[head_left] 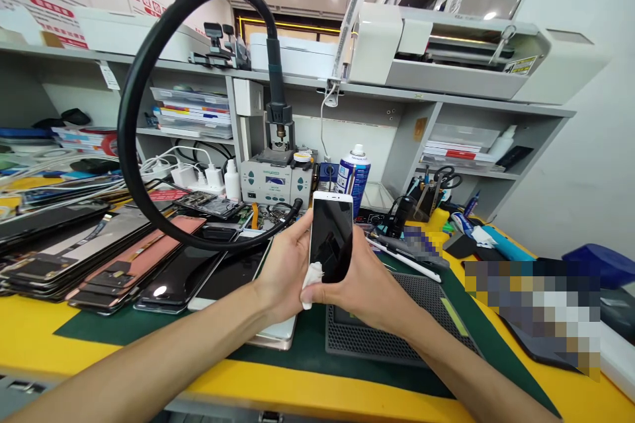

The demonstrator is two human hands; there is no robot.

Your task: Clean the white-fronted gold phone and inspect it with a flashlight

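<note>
A white-framed smartphone [331, 238] with a dark screen is held upright in front of me. My left hand [285, 271] wraps round its left side. On the right side, my right hand [364, 277] grips the phone, and its thumb presses a crumpled white tissue [313, 275] against the lower left corner of the screen. Below my hands, a pale phone [275, 334] lies on the green mat [312, 360]. A black perforated pad [397, 347] lies under my right forearm.
Stacks of phone screens [133, 254] cover the left of the yellow table [30, 327]. A black flexible hose [129, 112] loops above them. Behind the held phone stand a grey control unit [274, 180] and a blue spray can [358, 172]. Pens and scissors [446, 177] are at right.
</note>
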